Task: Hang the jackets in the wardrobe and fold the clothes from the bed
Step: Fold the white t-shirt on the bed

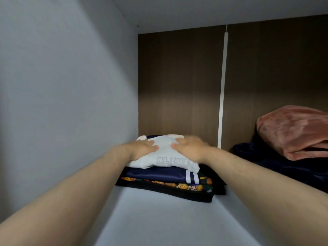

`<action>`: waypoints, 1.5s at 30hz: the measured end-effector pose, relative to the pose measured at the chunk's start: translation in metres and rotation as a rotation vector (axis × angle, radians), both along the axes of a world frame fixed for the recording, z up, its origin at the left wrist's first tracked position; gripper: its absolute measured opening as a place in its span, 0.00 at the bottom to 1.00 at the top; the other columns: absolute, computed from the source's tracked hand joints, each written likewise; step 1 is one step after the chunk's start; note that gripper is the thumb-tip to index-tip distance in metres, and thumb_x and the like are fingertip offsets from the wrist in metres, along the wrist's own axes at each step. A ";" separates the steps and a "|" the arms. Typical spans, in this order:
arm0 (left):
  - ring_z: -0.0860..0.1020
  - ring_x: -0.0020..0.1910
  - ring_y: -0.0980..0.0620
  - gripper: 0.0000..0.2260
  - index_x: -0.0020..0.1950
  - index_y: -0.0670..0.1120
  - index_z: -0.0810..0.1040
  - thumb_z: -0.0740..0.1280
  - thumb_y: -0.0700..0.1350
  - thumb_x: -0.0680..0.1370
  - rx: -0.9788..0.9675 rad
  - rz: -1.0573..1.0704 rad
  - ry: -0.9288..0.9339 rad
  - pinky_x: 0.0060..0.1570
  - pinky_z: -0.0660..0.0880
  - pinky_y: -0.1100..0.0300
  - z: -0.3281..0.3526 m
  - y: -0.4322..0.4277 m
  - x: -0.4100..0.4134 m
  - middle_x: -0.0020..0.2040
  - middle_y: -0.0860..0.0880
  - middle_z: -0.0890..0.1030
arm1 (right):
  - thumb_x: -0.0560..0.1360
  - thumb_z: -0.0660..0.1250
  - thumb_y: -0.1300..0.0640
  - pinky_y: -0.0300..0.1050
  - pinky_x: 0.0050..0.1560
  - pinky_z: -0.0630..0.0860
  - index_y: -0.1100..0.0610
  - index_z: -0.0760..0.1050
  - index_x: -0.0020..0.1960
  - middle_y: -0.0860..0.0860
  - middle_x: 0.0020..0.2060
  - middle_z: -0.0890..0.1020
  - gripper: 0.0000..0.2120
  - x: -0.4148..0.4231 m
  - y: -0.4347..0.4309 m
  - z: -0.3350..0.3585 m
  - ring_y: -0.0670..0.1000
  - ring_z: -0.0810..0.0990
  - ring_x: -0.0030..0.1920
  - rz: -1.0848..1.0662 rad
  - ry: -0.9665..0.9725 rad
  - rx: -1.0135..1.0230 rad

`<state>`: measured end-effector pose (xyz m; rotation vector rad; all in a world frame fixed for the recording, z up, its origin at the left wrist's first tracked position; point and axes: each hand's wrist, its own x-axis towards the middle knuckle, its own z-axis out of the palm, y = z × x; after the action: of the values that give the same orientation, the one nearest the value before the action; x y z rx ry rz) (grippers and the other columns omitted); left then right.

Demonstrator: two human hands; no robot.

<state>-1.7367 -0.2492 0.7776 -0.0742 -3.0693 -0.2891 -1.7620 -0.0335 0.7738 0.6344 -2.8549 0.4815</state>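
Shelf (159,219): left hand (142,150), right hand (190,148) apparently press white shirt (166,154) near wall (71,86).

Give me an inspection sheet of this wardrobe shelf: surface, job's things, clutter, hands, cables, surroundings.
Surface: pale grey shelf, bare in front of the stack.
Job's things: folded stack near the back left corner: white top uppermost, then navy striped garment, printed garment, black garment at the bottom.
Clutter: pink blanket lying on dark blue fabric, at the right.
Hands: left hand and right hand both rest on the white top; right fingers blurred.
Cables: nothing seen.
Surroundings: grey side wall on the left, brown back panel with a white vertical strip.
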 end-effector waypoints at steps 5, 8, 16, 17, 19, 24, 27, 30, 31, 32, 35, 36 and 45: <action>0.56 0.78 0.48 0.26 0.79 0.54 0.60 0.50 0.61 0.83 0.167 0.006 0.004 0.72 0.54 0.55 -0.012 -0.006 0.002 0.80 0.53 0.57 | 0.80 0.49 0.32 0.52 0.78 0.50 0.45 0.49 0.81 0.49 0.80 0.52 0.34 -0.007 0.001 -0.026 0.54 0.50 0.80 0.026 -0.229 -0.183; 0.73 0.65 0.46 0.18 0.65 0.53 0.76 0.55 0.58 0.82 0.195 0.066 0.194 0.59 0.68 0.57 -0.021 -0.008 0.000 0.69 0.50 0.75 | 0.81 0.48 0.33 0.51 0.77 0.50 0.46 0.48 0.81 0.49 0.80 0.53 0.33 0.001 -0.001 -0.025 0.54 0.51 0.79 0.006 -0.213 -0.209; 0.77 0.56 0.44 0.19 0.56 0.44 0.78 0.51 0.51 0.83 0.023 0.210 0.494 0.50 0.69 0.55 -0.041 -0.001 0.014 0.58 0.45 0.80 | 0.78 0.41 0.29 0.54 0.78 0.50 0.46 0.45 0.81 0.47 0.81 0.51 0.37 0.028 0.023 -0.052 0.52 0.51 0.80 -0.154 -0.220 -0.254; 0.75 0.59 0.45 0.20 0.59 0.45 0.77 0.50 0.53 0.83 0.024 0.192 0.472 0.53 0.69 0.54 -0.044 -0.005 0.014 0.60 0.46 0.78 | 0.77 0.39 0.28 0.54 0.78 0.50 0.45 0.46 0.81 0.47 0.80 0.52 0.37 0.033 0.028 -0.056 0.52 0.52 0.80 -0.169 -0.223 -0.242; 0.71 0.64 0.47 0.21 0.65 0.48 0.73 0.48 0.56 0.82 0.016 0.150 0.437 0.58 0.68 0.52 -0.050 -0.013 0.019 0.64 0.48 0.74 | 0.74 0.37 0.25 0.55 0.78 0.51 0.44 0.52 0.80 0.47 0.80 0.56 0.41 0.047 0.037 -0.061 0.52 0.54 0.79 -0.190 -0.213 -0.218; 0.62 0.73 0.44 0.24 0.78 0.49 0.58 0.47 0.56 0.83 0.027 0.121 0.379 0.70 0.63 0.50 -0.067 -0.024 0.041 0.77 0.44 0.60 | 0.76 0.34 0.28 0.53 0.76 0.56 0.51 0.52 0.80 0.53 0.79 0.58 0.41 0.076 0.051 -0.071 0.54 0.56 0.78 -0.259 -0.152 -0.096; 0.51 0.78 0.40 0.28 0.81 0.47 0.46 0.45 0.57 0.84 -0.004 0.178 0.274 0.76 0.53 0.48 -0.077 -0.022 0.069 0.81 0.41 0.48 | 0.81 0.40 0.34 0.53 0.77 0.55 0.50 0.45 0.81 0.51 0.81 0.50 0.34 0.096 0.056 -0.073 0.52 0.50 0.80 -0.347 -0.183 -0.019; 0.49 0.79 0.43 0.34 0.81 0.42 0.46 0.49 0.61 0.82 0.041 0.240 0.222 0.77 0.51 0.49 -0.088 -0.016 0.109 0.81 0.41 0.49 | 0.82 0.41 0.40 0.55 0.71 0.64 0.52 0.52 0.79 0.57 0.77 0.60 0.29 0.121 0.057 -0.071 0.59 0.62 0.75 -0.345 -0.152 0.068; 0.52 0.79 0.43 0.34 0.80 0.41 0.50 0.52 0.61 0.82 0.110 0.248 0.213 0.76 0.53 0.49 -0.088 -0.014 0.124 0.80 0.41 0.53 | 0.81 0.39 0.40 0.55 0.67 0.67 0.54 0.56 0.77 0.59 0.73 0.66 0.30 0.128 0.057 -0.071 0.60 0.67 0.71 -0.347 -0.117 0.093; 0.56 0.77 0.43 0.33 0.78 0.40 0.54 0.55 0.60 0.81 0.176 0.250 0.206 0.74 0.57 0.49 -0.087 -0.012 0.139 0.78 0.41 0.57 | 0.79 0.38 0.39 0.55 0.64 0.69 0.54 0.60 0.75 0.59 0.69 0.70 0.32 0.135 0.056 -0.072 0.61 0.71 0.66 -0.354 -0.083 0.094; 0.67 0.71 0.44 0.28 0.75 0.42 0.61 0.59 0.56 0.80 0.216 0.264 0.161 0.66 0.67 0.51 -0.080 0.000 0.189 0.73 0.43 0.67 | 0.81 0.45 0.40 0.54 0.62 0.70 0.55 0.65 0.72 0.58 0.66 0.73 0.28 0.161 0.056 -0.072 0.60 0.72 0.64 -0.337 -0.008 0.102; 0.69 0.70 0.44 0.27 0.74 0.43 0.62 0.59 0.55 0.80 0.208 0.274 0.156 0.65 0.67 0.53 -0.078 0.007 0.206 0.73 0.44 0.68 | 0.81 0.48 0.41 0.53 0.62 0.69 0.55 0.65 0.72 0.58 0.66 0.73 0.26 0.171 0.055 -0.069 0.59 0.72 0.64 -0.298 0.035 0.125; 0.58 0.78 0.50 0.25 0.78 0.47 0.63 0.60 0.54 0.82 0.049 0.228 0.355 0.74 0.57 0.56 -0.087 0.058 0.372 0.78 0.48 0.63 | 0.80 0.60 0.51 0.53 0.63 0.69 0.57 0.72 0.67 0.54 0.63 0.76 0.19 0.291 0.053 -0.067 0.57 0.73 0.64 0.317 0.552 0.102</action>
<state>-1.3647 -0.1911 0.6901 0.2037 -2.6844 -0.2997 -1.4711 0.0190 0.7067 1.0573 -2.2752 0.1624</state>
